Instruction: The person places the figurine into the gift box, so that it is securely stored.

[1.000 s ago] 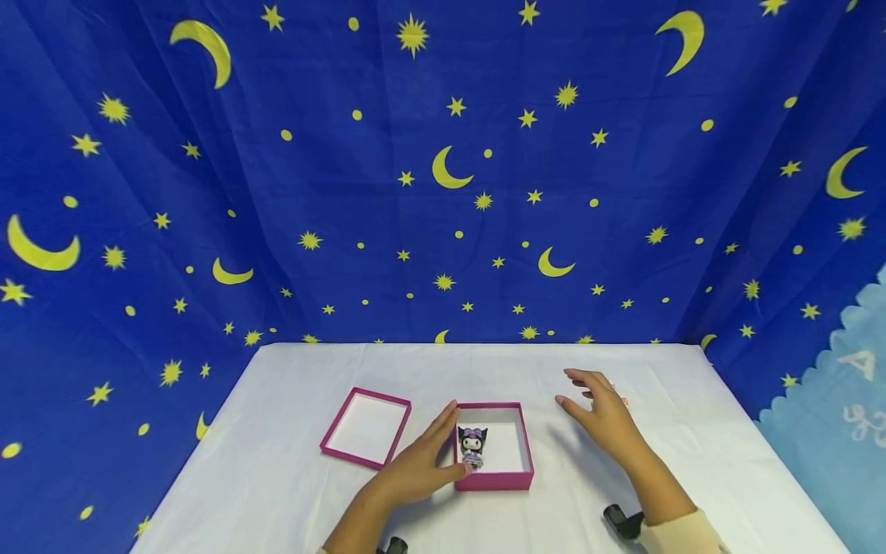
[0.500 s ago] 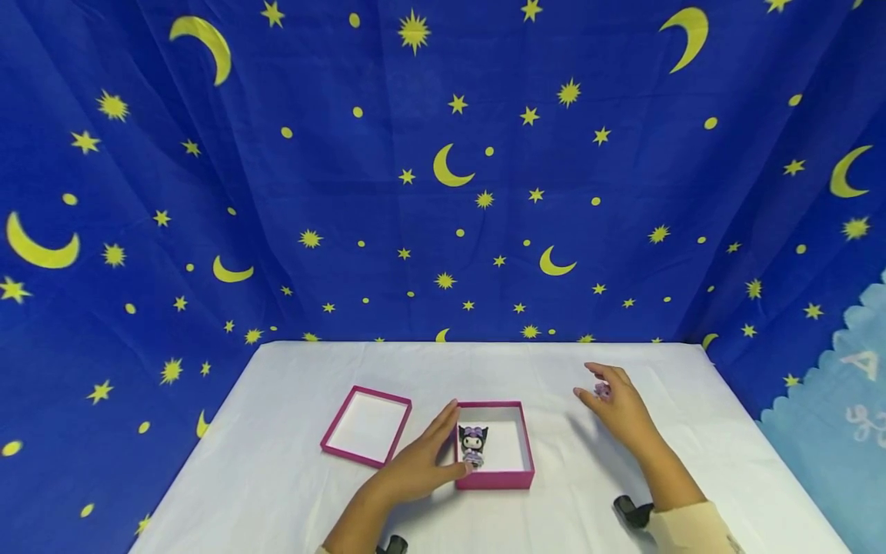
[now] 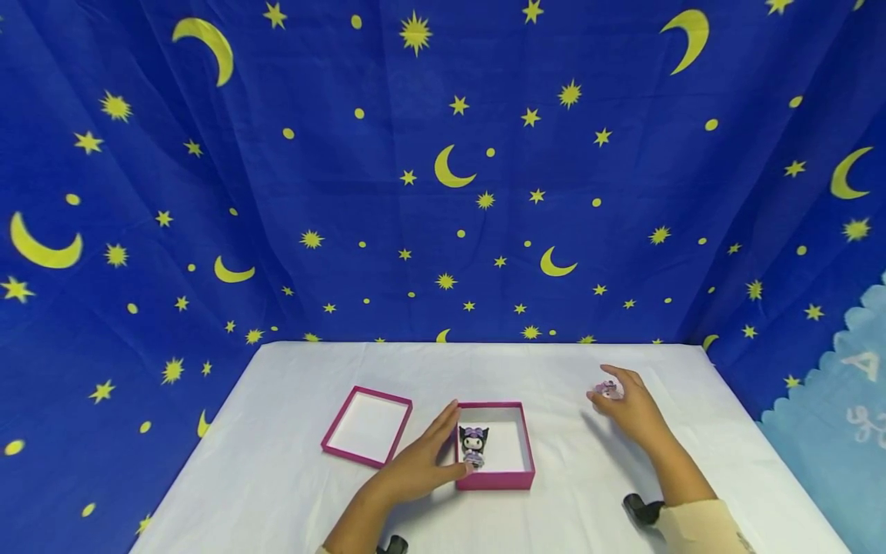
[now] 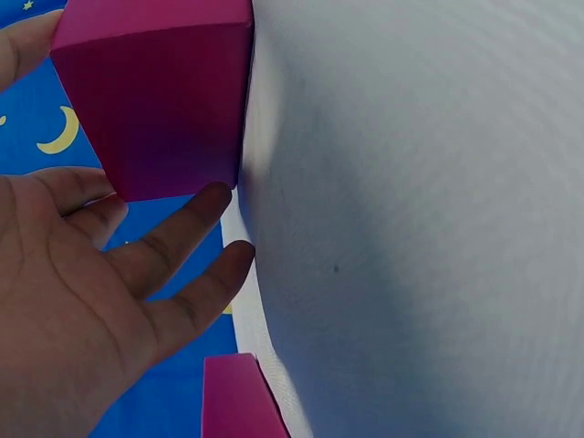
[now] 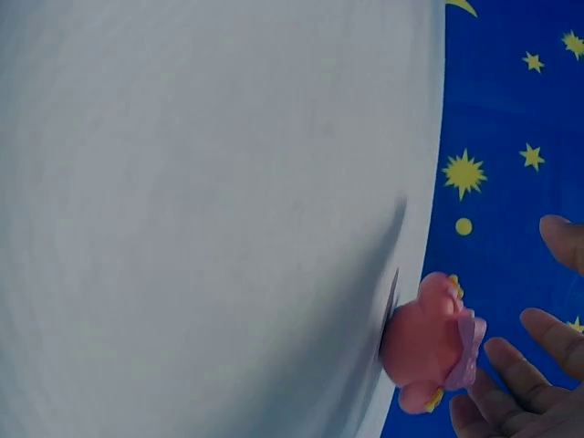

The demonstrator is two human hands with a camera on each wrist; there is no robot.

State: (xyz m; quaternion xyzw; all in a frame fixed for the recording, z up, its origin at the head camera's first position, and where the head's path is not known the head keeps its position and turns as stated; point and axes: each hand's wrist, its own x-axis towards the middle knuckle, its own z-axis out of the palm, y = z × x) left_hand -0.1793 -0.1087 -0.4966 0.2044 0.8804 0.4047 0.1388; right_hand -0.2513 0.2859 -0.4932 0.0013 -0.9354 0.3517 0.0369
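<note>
In the head view a shallow pink box (image 3: 524, 454) with a white inside stands mid-table, and a black-and-white character figurine (image 3: 474, 445) in lilac sits against its left inner side. My left hand (image 3: 418, 464) lies along the box's left side, fingers straight against the wall and thumb at the near corner. The left wrist view shows these fingertips at the pink wall (image 4: 169, 109). At the right, my right hand (image 3: 635, 408) is around a small pink figurine (image 5: 424, 347) with a lilac bow. The right wrist view shows its fingers loosely spread beside the bow, not closed on it.
Left of the box lies a pink-rimmed lid (image 3: 367, 428), inside up, on the white tablecloth (image 3: 554, 515). A blue curtain (image 3: 388, 192) with moons and stars hangs behind the table. Light-blue cloth (image 3: 831, 415) shows at far right.
My right hand has moved right to the small pink figurine, which now shows between thumb and fingers. My left hand and the box have stayed put.
</note>
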